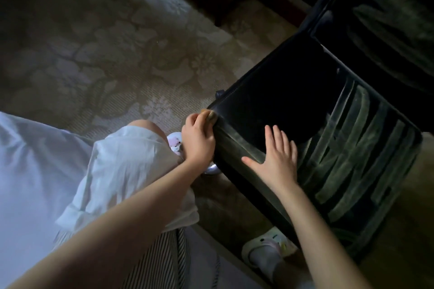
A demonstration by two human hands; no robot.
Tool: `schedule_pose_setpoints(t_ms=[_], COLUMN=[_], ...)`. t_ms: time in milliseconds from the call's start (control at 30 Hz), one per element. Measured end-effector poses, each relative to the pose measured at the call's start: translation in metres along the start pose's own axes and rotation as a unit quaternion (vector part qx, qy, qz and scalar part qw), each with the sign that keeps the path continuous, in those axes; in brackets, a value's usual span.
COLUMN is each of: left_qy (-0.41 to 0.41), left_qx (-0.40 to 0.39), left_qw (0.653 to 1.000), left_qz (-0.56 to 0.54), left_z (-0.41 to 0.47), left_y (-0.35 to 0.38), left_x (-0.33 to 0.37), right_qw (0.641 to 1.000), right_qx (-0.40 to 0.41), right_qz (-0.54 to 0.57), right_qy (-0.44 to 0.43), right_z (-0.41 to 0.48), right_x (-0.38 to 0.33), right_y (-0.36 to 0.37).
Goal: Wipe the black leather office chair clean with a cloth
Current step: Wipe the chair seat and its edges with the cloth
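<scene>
The black leather office chair (293, 91) fills the right side, its seat showing pale dusty streaks toward the near right and a dark streak-free patch at the middle. My left hand (198, 141) grips a small brownish cloth (209, 115) and holds it against the seat's front left corner edge. Flat on the seat's front part lies my right hand (278, 157), fingers straight and spread. The chair's backrest (387, 19) rises at the upper right, also streaked.
A patterned beige carpet (105, 54) covers the floor. Dark wooden furniture legs (218, 7) stand at the top centre. My bent knee in white cloth (131, 159) is left of the chair, and a slippered foot (267, 246) rests below the seat.
</scene>
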State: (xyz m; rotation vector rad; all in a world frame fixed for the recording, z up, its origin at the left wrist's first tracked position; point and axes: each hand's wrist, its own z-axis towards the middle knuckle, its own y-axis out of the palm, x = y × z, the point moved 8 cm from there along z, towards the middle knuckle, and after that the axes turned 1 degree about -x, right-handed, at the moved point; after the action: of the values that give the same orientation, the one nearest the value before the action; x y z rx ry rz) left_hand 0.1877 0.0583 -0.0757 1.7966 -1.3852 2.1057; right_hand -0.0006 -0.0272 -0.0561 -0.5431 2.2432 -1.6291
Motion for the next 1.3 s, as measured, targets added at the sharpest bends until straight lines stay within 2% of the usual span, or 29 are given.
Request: schedule_pose_setpoints(t_ms=[67,133,367,533,733,833,900,967,1067,1200,1300], left_qy=[-0.011,-0.008,0.038,0.134,0.193,0.127,0.035,-0.007,0.018,0.075,0.098], left_qx=[0.002,0.005,0.007,-0.037,-0.083,-0.094,-0.055,0.004,0.033,-0.007,-0.022], left_qw=[1.0,1.0,0.997,0.983,0.976,0.987,0.99,0.983,0.991,0.997,0.994], left_qz=[0.01,0.029,0.071,0.116,0.064,-0.034,-0.124,-0.182,-0.127,-0.011,0.039], left_z=[0.009,0.018,0.034,0.018,-0.013,-0.003,0.017,0.045,0.089,0.137,0.158], left_y=[0.005,0.009,0.022,0.044,0.052,0.043,0.027,0.012,0.005,0.03,0.048], left_x=[0.003,0.007,0.024,0.04,0.036,0.033,0.031,0.033,0.044,0.055,0.051], right_qw=[0.997,0.996,0.999,0.999,0.997,0.997,0.997,0.997,0.997,0.997,0.996], right_qx=[-0.06,-0.082,-0.049,-0.027,-0.063,-0.049,-0.007,0.016,0.006,0.013,0.055], right_qz=[-0.037,-0.034,0.012,0.019,0.036,0.055,0.069,0.071,0.055,0.064,0.055], right_qy=[-0.018,-0.024,0.021,0.033,0.023,-0.007,-0.026,-0.037,-0.046,-0.039,-0.037], right_z=[-0.002,0.0,0.018,0.034,0.053,0.057,0.051,0.046,0.048,0.052,0.049], right_x=[0.011,0.015,-0.002,-0.01,-0.016,-0.005,0.006,0.015,0.032,0.049,0.048], right_y=[0.012,0.02,0.017,0.01,-0.001,-0.013,-0.018,-0.018,-0.008,0.006,0.012])
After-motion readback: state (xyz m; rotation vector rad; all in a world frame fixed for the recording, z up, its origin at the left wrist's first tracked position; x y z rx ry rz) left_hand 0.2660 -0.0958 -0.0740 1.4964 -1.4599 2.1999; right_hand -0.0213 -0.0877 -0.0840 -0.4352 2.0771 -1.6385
